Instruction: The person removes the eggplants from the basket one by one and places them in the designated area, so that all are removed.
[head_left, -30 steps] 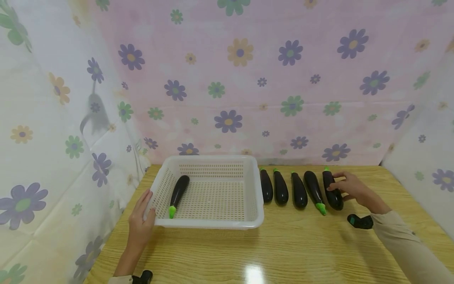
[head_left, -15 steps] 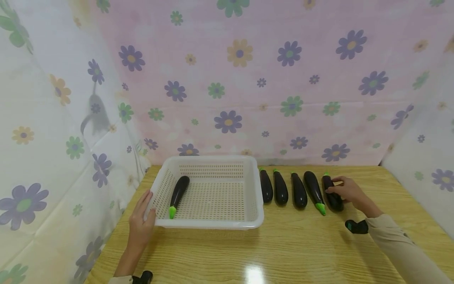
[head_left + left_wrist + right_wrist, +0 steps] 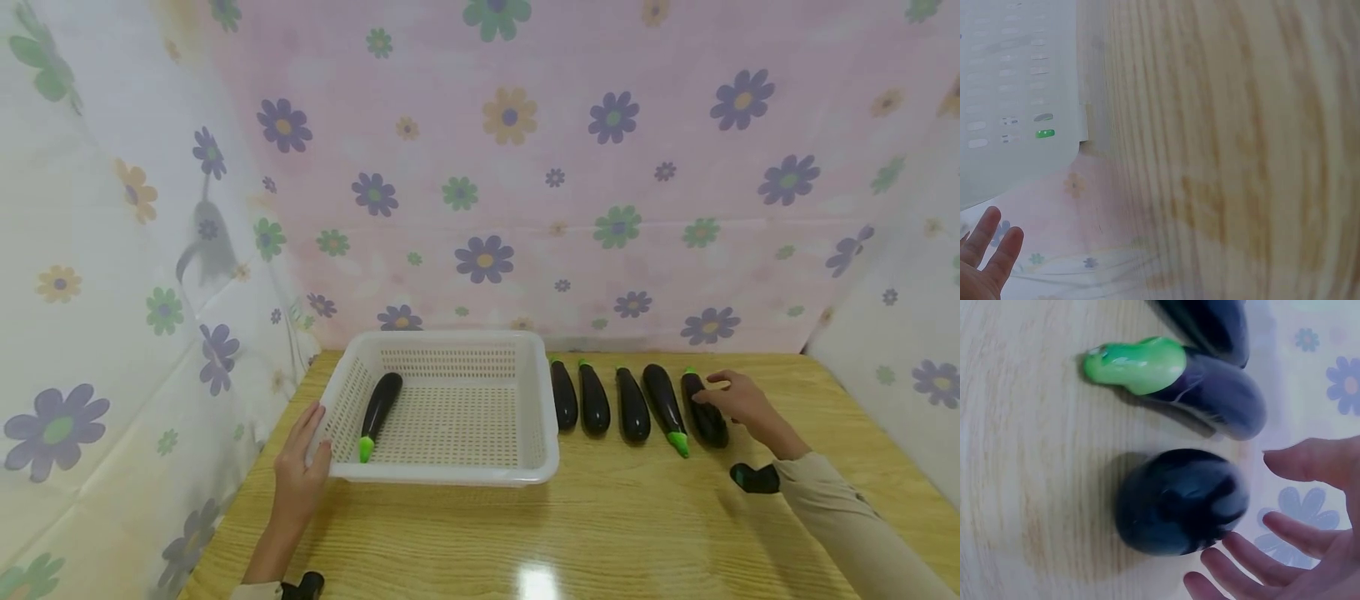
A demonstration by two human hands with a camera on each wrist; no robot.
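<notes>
My left hand (image 3: 302, 471) rests at the left side of a white plastic basket (image 3: 442, 476), its straight fingers against the outer wall in the left wrist view. Inside the basket, at its left, lies a dark purple eggplant (image 3: 381, 406) with its green stem end toward me. My right hand (image 3: 744, 402) is over the rightmost eggplant (image 3: 711, 427) in a row on the table. In the right wrist view, the thumb stands apart from that eggplant (image 3: 1179, 503), and the spread fingers are close beside it. Left of it lies another eggplant (image 3: 662, 398), stem end toward me.
More eggplants, such as one beside the basket (image 3: 564, 398), lie in the row with stem ends away from me. A wooden table (image 3: 622, 525) bears everything. Flowered cloth (image 3: 555, 275) hangs behind and at both sides.
The rightmost eggplant has come slightly toward me and lies on the table. My right thumb and fingers have loosened from it. The left hand and the basket stay put.
</notes>
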